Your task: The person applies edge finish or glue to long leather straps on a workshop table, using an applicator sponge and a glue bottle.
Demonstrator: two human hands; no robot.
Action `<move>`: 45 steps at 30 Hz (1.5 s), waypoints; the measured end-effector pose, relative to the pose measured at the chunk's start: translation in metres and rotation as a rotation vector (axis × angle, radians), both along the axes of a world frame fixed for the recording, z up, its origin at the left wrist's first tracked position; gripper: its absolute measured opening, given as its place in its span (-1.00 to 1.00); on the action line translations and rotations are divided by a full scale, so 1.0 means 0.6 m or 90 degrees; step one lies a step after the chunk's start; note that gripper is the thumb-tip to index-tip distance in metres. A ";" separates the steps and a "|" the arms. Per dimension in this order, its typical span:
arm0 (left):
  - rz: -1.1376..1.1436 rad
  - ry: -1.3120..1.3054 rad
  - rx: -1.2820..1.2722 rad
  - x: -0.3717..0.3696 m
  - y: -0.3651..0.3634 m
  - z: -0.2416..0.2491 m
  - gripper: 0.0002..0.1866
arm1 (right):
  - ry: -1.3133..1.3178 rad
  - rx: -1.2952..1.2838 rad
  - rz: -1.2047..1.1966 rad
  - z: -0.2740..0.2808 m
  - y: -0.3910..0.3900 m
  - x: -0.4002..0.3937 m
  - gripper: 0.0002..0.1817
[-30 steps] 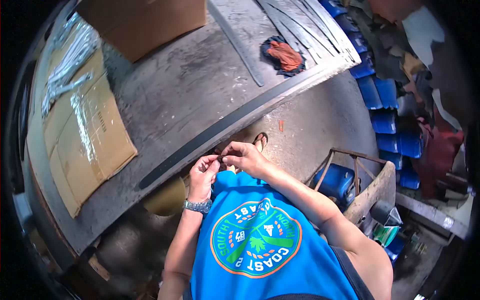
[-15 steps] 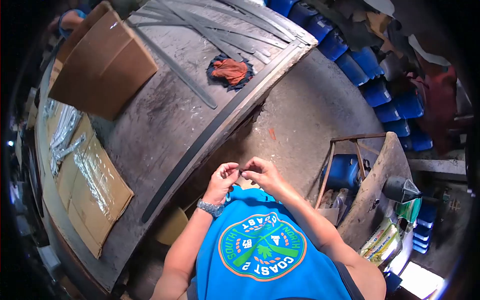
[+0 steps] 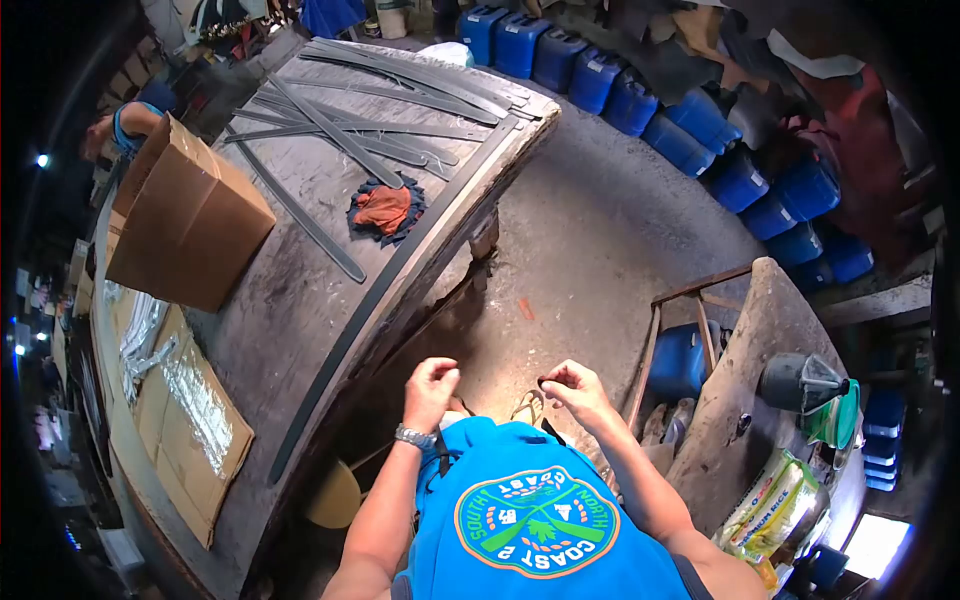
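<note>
Below the table's front edge, my left hand (image 3: 431,392), with a metal watch on its wrist, has its fingers curled together; whether anything is in them is too small to tell. My right hand (image 3: 577,393) is apart from it on the right, thumb and fingertips pinched on a small dark thing (image 3: 543,382) that I cannot make out. Both hands are in front of the blue shirt (image 3: 540,520). A long dark strip (image 3: 345,345) lies along the edge of the table (image 3: 290,320), left of my hands.
On the table are more dark strips (image 3: 330,130), an orange and dark cloth (image 3: 385,208), a cardboard box (image 3: 190,215) and flat cardboard (image 3: 190,420). Blue containers (image 3: 590,80) line the floor. A second table (image 3: 745,360) stands right. Another person's arm (image 3: 135,122) shows behind the box.
My hands, together before, have moved apart, the left to the left and the right to the right. The view has shifted, showing more of the table's far end and the containers.
</note>
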State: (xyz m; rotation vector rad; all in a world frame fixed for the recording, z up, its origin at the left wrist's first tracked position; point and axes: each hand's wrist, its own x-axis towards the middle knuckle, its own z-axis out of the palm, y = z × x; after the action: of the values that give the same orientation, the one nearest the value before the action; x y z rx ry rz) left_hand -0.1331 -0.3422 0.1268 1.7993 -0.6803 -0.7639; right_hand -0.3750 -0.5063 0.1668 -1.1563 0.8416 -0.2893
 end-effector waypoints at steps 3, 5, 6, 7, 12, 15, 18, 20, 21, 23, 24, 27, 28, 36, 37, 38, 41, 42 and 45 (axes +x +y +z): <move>0.051 -0.176 0.004 0.034 -0.011 0.026 -0.79 | -0.022 0.006 -0.021 -0.001 -0.037 -0.015 -0.85; 0.082 -0.273 0.048 0.065 -0.005 0.053 -0.80 | -0.065 0.031 -0.044 0.008 -0.050 -0.006 -0.81; 0.103 -0.317 0.062 0.086 0.000 0.050 -0.78 | -0.033 0.017 -0.050 0.016 -0.058 0.004 -0.73; 0.130 -0.359 0.086 0.106 0.013 0.042 -0.76 | -0.015 -0.022 -0.031 0.003 -0.071 0.008 -0.73; 0.343 -0.377 0.240 0.202 0.054 0.002 -0.60 | 0.062 -0.056 0.002 -0.001 -0.143 0.070 -0.83; 0.392 -0.372 0.278 0.248 0.072 -0.021 -0.52 | 0.080 -0.077 0.030 -0.001 -0.182 0.117 -0.82; 0.364 -0.370 0.319 0.262 0.075 -0.023 -0.49 | 0.140 -0.077 0.065 0.008 -0.208 0.178 -0.83; 0.350 -0.325 0.325 0.268 0.075 -0.025 -0.49 | 0.151 -0.078 0.097 -0.009 -0.228 0.214 -0.84; 0.339 -0.305 0.326 0.270 0.076 -0.026 -0.49 | 0.173 -0.102 0.102 -0.009 -0.232 0.239 -0.84; 0.325 -0.301 0.317 0.275 0.074 -0.024 -0.55 | 0.175 -0.095 0.119 -0.001 -0.243 0.289 -0.83; 0.314 -0.302 0.309 0.275 0.074 -0.022 -0.57 | 0.191 -0.097 0.132 -0.001 -0.250 0.309 -0.83; 0.267 -0.340 0.301 0.280 0.074 -0.012 -0.60 | 0.171 -0.119 0.143 -0.021 -0.287 0.367 -0.83; 0.248 -0.341 0.312 0.284 0.075 -0.008 -0.60 | 0.160 -0.111 0.127 -0.024 -0.301 0.387 -0.83; 0.062 -0.402 0.289 0.354 0.081 0.048 -0.85 | 0.026 0.159 0.030 -0.054 -0.371 0.519 -0.80; 0.050 -0.372 0.270 0.364 0.078 0.062 -0.86 | -0.008 0.197 0.030 -0.056 -0.377 0.532 -0.80; 0.027 -0.295 0.263 0.370 0.076 0.080 -0.86 | -0.033 0.221 0.045 -0.060 -0.382 0.540 -0.78; -0.028 -0.112 0.235 0.390 0.048 0.165 -0.84 | -0.096 0.294 0.054 -0.063 -0.397 0.555 -0.82; -0.037 -0.079 0.227 0.391 0.036 0.194 -0.83 | -0.123 0.316 0.037 -0.079 -0.407 0.556 -0.82; -0.035 0.007 0.207 0.386 0.005 0.271 -0.83 | -0.166 0.316 0.069 -0.069 -0.434 0.572 -0.78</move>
State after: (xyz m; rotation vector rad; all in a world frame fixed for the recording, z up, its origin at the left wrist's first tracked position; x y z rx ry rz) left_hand 0.0985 -0.3391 0.2891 2.0733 -0.6278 -0.9639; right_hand -0.0319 -0.7668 0.1256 -0.6789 0.5727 -0.1258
